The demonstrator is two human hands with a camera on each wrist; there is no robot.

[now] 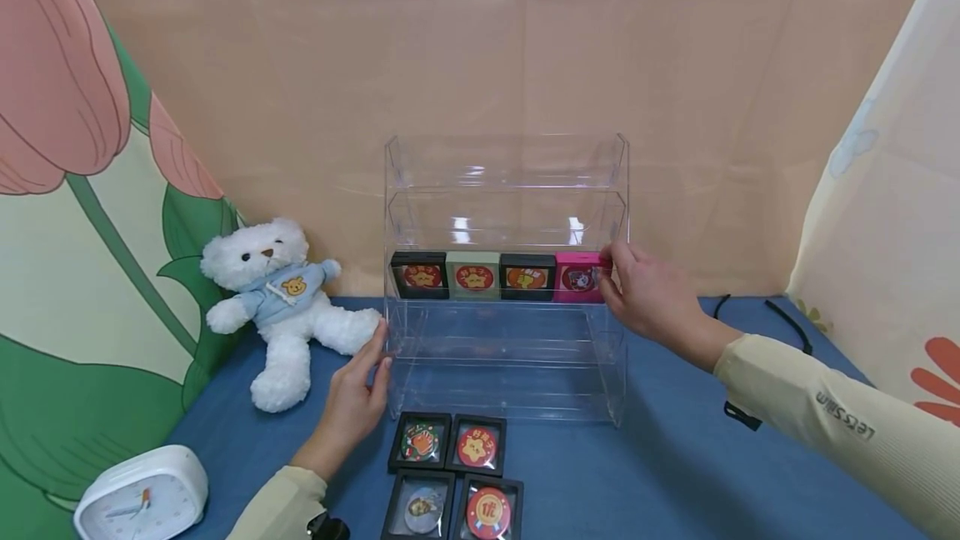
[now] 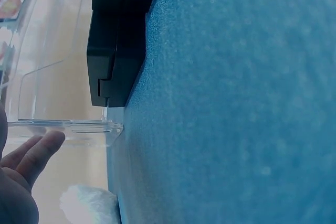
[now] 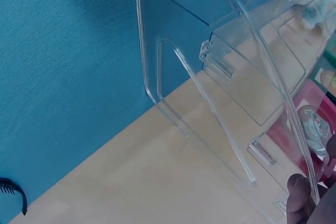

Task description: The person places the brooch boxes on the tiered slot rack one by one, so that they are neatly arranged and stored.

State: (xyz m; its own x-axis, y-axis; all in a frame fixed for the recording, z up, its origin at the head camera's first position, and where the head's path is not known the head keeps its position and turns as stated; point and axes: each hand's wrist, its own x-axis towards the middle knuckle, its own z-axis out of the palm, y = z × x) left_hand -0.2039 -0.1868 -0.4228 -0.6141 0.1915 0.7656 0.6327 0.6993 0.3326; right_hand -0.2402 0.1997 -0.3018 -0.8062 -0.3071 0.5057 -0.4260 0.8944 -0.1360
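A tiered clear acrylic display rack (image 1: 506,348) stands on the blue cloth. Four small framed cases line its middle shelf: a black case (image 1: 420,275), a pale green case (image 1: 473,276), another black case (image 1: 528,277) and a pink case (image 1: 577,277) at the right end. My right hand (image 1: 652,298) reaches round the rack's right side, with thumb and fingertips at the pink case's right edge; the right wrist view partly cuts off the fingers (image 3: 299,195). My left hand (image 1: 352,398) rests extended fingers against the rack's lower left side.
Before the rack lie several black framed cases (image 1: 476,446) in two rows. Left of it sits a white teddy bear (image 1: 281,298) in a blue top. A white clock (image 1: 142,494) stands at front left. Patterned cloth hangs on both sides; a black cord (image 1: 791,327) lies back right.
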